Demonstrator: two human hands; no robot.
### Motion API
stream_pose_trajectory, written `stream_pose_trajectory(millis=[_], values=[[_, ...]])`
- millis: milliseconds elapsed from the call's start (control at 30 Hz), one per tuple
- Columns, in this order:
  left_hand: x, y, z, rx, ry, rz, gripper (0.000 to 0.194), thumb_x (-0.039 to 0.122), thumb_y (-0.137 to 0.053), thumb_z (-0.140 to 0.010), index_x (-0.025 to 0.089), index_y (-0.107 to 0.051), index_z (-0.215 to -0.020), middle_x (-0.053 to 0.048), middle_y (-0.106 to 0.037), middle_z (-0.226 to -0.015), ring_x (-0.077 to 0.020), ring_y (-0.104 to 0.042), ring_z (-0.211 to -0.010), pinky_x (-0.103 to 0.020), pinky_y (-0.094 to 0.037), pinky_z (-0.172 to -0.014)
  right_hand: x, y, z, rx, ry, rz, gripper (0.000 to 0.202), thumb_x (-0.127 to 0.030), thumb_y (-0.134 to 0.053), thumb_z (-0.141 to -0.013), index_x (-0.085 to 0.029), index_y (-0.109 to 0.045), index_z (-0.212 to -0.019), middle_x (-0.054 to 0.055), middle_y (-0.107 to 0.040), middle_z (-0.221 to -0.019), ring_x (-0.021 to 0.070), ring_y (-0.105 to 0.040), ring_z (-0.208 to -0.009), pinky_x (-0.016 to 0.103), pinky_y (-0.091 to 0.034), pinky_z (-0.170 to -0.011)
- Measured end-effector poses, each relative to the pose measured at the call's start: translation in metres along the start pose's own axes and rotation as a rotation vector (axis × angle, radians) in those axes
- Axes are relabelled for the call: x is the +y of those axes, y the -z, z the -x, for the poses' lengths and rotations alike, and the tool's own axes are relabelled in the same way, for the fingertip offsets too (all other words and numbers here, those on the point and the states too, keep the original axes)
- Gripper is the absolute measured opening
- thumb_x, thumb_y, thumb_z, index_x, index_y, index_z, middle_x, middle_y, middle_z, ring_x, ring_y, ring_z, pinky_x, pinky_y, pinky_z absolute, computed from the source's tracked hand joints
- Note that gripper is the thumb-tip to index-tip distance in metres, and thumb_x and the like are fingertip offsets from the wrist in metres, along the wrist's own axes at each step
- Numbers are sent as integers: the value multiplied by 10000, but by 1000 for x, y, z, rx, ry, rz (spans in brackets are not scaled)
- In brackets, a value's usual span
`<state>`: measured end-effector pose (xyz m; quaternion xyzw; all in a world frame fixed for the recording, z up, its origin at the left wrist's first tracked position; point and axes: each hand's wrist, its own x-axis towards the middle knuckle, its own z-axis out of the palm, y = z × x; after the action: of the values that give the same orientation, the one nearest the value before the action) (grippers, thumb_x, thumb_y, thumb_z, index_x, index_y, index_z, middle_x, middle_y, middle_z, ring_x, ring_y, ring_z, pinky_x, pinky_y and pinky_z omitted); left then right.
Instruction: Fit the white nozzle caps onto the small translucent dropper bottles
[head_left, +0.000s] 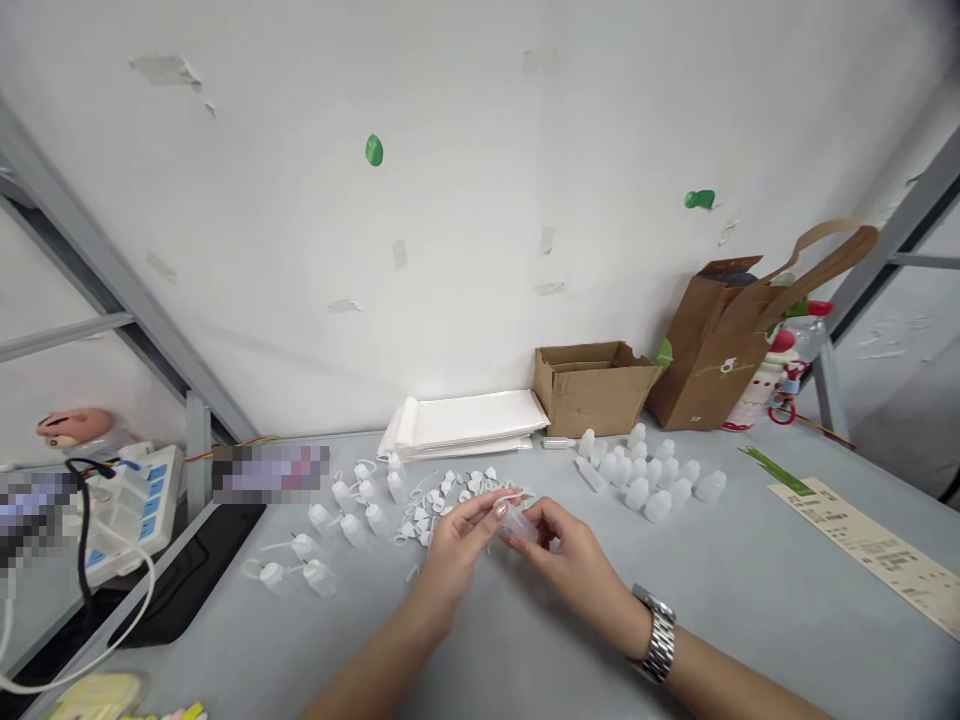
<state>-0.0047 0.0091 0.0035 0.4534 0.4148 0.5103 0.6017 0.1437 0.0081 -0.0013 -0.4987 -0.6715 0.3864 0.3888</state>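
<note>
A small translucent plastic bottle [519, 524] is held between both hands above the grey table [480, 640]. My left hand [461, 540] has its fingers closed round the top end, where a thin white strap shows. The fingers of my right hand [562, 545] pinch the bottle's body from the right. Just behind my left hand lies a pile of small white caps [431, 505]. Several bottles with caps and straps [352, 528] stand to the left. On the right, several translucent bottles without visible caps [658, 505] are grouped together.
Behind the bottles are stacked white sheets or bags [472, 422], an open cardboard box [598, 395] and a brown paper bag [705, 350]. A printed paper strip [870, 550] lies at the right. A power strip [142, 510] and cables are at the left edge, beside a black object [195, 575].
</note>
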Motion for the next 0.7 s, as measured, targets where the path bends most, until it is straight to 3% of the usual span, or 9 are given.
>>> stream_pose_trajectory(millis=[100, 200, 333, 467, 600, 700], values=[[1, 1, 0, -25, 36, 48, 280, 347, -637, -749, 179, -698, -965, -101, -693, -1071, -281, -541, -1119, -395, -363, -975, 0, 1, -3, -124, -53, -158, 221, -388, -605, -759, -168, -591, -765, -41, -522, -599, 115, -476, -545, 231, -397, -533], [3, 2, 1, -54, 81, 109, 299, 336, -622, -764, 184, -682, -1015, -102, -673, -1116, -279, -502, -1169, -370, -387, -946, -1, 2, -6, -275, -112, -381, 351, -499, -611, -728, -158, -622, -812, -4, -604, -704, 107, -509, -512, 247, -436, -524], [5, 2, 3, -95, 87, 146, 299, 303, -581, -792, 181, -668, -1051, -110, -653, -1148, -289, -473, -1196, -342, -435, -867, -2, 3, -7, -356, -122, -469, 385, -530, -595, -735, -156, -632, -821, 23, -656, -773, 96, -528, -489, 266, -463, -568], [5, 1, 3, -78, 82, 134, 274, 288, -590, -778, 172, -688, -1006, -99, -660, -1139, -280, -491, -1185, -357, -400, -942, 1, 1, -5, -282, -110, -402, 349, -499, -615, -724, -157, -614, -799, 17, -635, -735, 121, -534, -547, 260, -454, -546], [2, -2, 4, -37, 87, 101, 309, 310, -601, -768, 167, -679, -1031, -89, -680, -1106, -266, -542, -1134, -384, -347, -1011, 3, -2, -1, -86, -17, -80, 177, -348, -590, -782, -172, -591, -776, -13, -588, -659, 130, -512, -593, 242, -418, -561], [-2, -3, 5, -16, 57, 62, 305, 329, -564, -800, 187, -676, -1044, -73, -640, -1183, -249, -499, -1185, -378, -300, -1049, 5, -3, 4, 14, 78, 152, 110, -294, -564, -811, -186, -583, -802, -13, -594, -669, 132, -516, -591, 240, -410, -565]])
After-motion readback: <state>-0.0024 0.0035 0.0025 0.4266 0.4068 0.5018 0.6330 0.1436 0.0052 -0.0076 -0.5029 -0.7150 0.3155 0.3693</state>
